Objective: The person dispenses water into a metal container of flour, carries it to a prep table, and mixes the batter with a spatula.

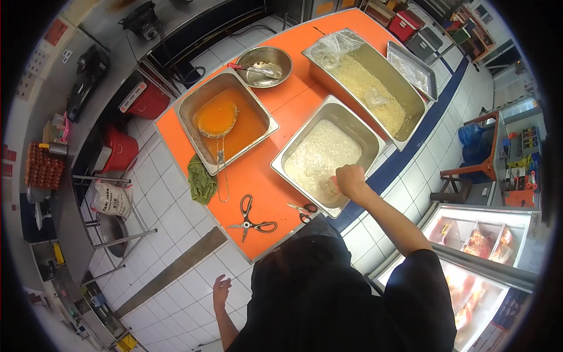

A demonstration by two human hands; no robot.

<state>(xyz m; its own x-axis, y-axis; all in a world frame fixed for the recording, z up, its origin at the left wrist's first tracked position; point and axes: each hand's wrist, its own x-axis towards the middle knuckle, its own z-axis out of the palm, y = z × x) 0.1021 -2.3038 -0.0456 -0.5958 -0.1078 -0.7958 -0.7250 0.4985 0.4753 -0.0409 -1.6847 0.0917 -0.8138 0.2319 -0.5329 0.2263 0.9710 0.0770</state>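
My right hand [350, 180] is closed round a reddish handle [334, 181] at the near right side of a steel pan [285, 173] of white, wet mixture [322, 149]. What the handle leads to is hidden in the mixture. My left hand [221, 288] hangs over the tiled floor, below the table's corner, fingers apart and holding nothing. Left of the white mixture stands a pan of orange liquid [246, 129] with a wire strainer [220, 155] resting in it. Black-handled scissors [251, 223] lie open on the orange table [234, 211], and a smaller pair [304, 210] lies beside the pan.
A long pan of yellowish crumbs [366, 88] stands at the back right, beside a metal tray [413, 70]. Behind the orange liquid is a round bowl [264, 66] with tongs. A green cloth [201, 180] lies at the left edge. A lit display freezer [475, 234] stands at the right.
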